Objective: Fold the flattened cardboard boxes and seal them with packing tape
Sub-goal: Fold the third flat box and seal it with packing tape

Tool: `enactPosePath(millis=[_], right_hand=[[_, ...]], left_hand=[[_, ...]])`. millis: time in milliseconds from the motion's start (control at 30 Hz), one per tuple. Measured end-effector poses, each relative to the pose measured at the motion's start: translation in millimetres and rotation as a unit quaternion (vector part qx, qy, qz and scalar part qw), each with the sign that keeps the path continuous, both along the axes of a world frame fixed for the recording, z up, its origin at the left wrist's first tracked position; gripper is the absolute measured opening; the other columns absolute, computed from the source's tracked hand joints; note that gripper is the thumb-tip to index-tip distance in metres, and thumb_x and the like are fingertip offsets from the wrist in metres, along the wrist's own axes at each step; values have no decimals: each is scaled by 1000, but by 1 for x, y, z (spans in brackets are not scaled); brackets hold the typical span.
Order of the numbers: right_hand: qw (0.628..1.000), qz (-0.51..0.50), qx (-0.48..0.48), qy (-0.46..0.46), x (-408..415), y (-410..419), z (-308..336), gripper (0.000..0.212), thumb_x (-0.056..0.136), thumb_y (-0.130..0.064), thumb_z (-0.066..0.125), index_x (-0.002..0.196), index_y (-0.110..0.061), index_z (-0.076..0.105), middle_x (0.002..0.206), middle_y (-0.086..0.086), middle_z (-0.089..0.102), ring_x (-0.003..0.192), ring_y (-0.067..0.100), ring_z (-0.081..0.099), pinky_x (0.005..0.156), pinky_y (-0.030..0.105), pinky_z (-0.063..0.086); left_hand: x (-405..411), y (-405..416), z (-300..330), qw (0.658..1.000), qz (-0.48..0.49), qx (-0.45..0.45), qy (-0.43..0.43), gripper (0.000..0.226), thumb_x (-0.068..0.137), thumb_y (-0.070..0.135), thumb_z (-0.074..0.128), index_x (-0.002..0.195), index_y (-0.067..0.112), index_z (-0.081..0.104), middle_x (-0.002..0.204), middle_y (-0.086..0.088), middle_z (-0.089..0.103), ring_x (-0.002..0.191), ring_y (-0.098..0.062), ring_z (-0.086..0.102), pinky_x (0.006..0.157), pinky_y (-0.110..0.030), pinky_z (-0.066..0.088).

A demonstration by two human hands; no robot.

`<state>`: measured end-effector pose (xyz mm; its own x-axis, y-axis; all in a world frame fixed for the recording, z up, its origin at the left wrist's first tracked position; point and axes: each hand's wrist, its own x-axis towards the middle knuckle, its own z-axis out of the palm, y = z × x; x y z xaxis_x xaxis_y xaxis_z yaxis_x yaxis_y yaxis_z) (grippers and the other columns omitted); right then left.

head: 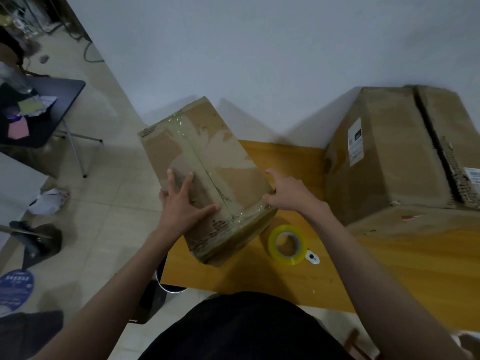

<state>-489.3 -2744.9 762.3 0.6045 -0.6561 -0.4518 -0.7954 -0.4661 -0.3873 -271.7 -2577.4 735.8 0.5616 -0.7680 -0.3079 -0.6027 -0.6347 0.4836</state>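
A brown cardboard box point(218, 154) stands on the yellow wooden table point(363, 276), its top seam covered by a strip of clear packing tape running lengthwise. My left hand point(181, 203) lies flat on the box top with fingers spread, left of the tape seam. My right hand point(288, 193) touches the box's right near corner, its fingers curled over the edge and the index finger stretched along it. A roll of yellowish clear packing tape point(287, 244) lies on the table just right of the box, below my right wrist.
A larger taped cardboard box point(400, 152) fills the table's right side against the white wall. A small white object point(312, 257) lies beside the tape roll. A dark folding table point(44, 110) with papers stands on the tiled floor at left, with litter around it.
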Motion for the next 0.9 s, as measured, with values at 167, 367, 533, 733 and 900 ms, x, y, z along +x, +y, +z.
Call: enactPosePath(millis=[167,367,533,733,900], right_hand=[[998,-7,63,9,10,5,0,76,91,-54,59,153,-23,29,131,8,58,87,25,71,71,37,59],[991,-26,71,-108,53,15,-5,101,92,-44,66,156,-41,-13,157,12,34,138,34,42,105,43,40],[996,14,70,-48,42,32,-8,107,83,-58,70,144,-62,-17,153,24,29,133,42,42,103,47,42],[996,-27,85,-29,16,57,-20,133,66,-60,83,141,-59,-26,160,26,9,138,45,37,104,50,42],[991,-102,80,-45,6,57,-26,137,59,-72,79,144,-53,-26,159,24,12,142,44,28,108,51,37]], left_hand=[[17,20,1,999,-49,7,-2,120,54,78,74,154,44,17,163,11,-17,147,-41,5,111,-68,31],[8,29,3,998,-60,11,-26,119,56,81,72,153,49,12,162,14,-21,149,-40,4,105,-67,38],[13,48,1,996,-84,10,-10,123,53,79,75,154,50,11,161,20,-21,150,-36,2,110,-65,35],[28,39,-2,982,-187,12,8,124,49,80,75,153,52,13,160,25,-21,151,-32,0,113,-65,29],[55,-15,4,958,-286,38,0,121,54,70,82,153,53,14,162,23,-17,152,-27,-5,119,-61,18]])
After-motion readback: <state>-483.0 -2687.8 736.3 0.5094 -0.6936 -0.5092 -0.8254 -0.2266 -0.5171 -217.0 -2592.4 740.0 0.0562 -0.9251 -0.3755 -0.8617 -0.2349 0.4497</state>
